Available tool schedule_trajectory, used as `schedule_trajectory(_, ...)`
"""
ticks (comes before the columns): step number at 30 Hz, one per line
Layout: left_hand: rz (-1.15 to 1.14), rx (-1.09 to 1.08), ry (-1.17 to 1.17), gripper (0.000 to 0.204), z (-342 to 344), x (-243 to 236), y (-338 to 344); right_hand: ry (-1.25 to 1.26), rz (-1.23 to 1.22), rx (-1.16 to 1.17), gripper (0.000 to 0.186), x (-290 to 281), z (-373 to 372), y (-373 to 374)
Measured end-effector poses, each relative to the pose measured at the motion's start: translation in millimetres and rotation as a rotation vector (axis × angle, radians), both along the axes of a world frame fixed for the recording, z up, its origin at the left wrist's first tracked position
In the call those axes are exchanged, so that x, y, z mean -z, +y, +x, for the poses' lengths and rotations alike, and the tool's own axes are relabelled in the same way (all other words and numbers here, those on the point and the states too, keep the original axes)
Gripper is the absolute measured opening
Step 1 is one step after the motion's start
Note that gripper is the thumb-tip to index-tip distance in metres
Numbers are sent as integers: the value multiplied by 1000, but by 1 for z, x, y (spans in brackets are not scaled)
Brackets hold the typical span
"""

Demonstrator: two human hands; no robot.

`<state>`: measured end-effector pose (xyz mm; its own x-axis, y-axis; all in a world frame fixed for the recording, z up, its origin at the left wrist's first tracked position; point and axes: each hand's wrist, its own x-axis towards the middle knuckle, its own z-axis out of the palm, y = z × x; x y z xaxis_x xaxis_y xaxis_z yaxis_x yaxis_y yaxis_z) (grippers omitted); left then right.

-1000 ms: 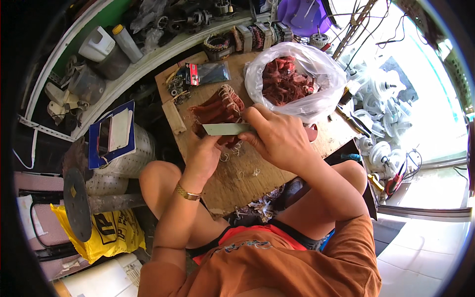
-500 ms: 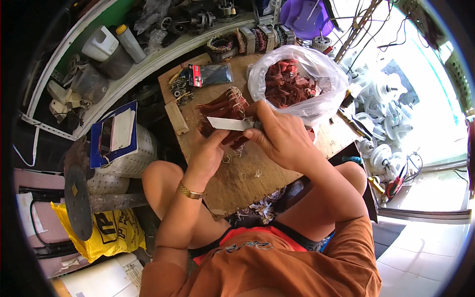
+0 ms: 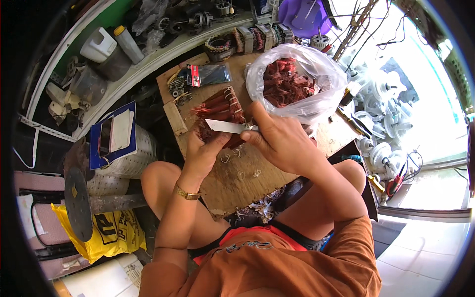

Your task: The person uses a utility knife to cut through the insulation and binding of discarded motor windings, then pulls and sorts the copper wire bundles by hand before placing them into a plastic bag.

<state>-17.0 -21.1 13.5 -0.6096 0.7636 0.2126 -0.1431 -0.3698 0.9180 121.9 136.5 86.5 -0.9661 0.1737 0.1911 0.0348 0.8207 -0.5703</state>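
Observation:
A bundle of reddish copper windings (image 3: 220,106), laced with pale string, sits over the middle of the wooden board (image 3: 232,190). My left hand (image 3: 203,151) is closed around its lower left part, thumb just below a flat silver blade (image 3: 222,125). My right hand (image 3: 279,143) grips the blade at its right end, thumb along it, and holds it across the winding. The blade hides part of the bundle. A white plastic bag (image 3: 326,89) filled with reddish wire scraps (image 3: 287,84) lies behind my right hand, and loose bits of string lie below the bundle.
Motor stators (image 3: 247,39) line the back edge, near a blister pack (image 3: 213,74) and small metal parts (image 3: 178,86). Pliers (image 3: 354,121) and white plastic parts (image 3: 383,114) are at the right. A blue clipboard (image 3: 99,148) and yellow bag (image 3: 118,237) are at the left.
The blade has shifted slightly and tilts a little differently over the winding, with small movements of both hands. Both hands keep their grip.

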Motion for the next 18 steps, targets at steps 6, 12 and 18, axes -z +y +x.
schedule_trajectory(6, 69, 41, -79, 39, 0, 2, -3, 43, -7, -76, 40, 4, 3, 5)
schedule_trajectory(12, 35, -42, 5, 41, 6, 1, 3, 76, -44, 23, 38, 0, -1, -8)
schedule_trajectory(18, 192, 173, -309, 41, 4, 4, -2, 116, -9, -58, 37, 0, -2, 0)
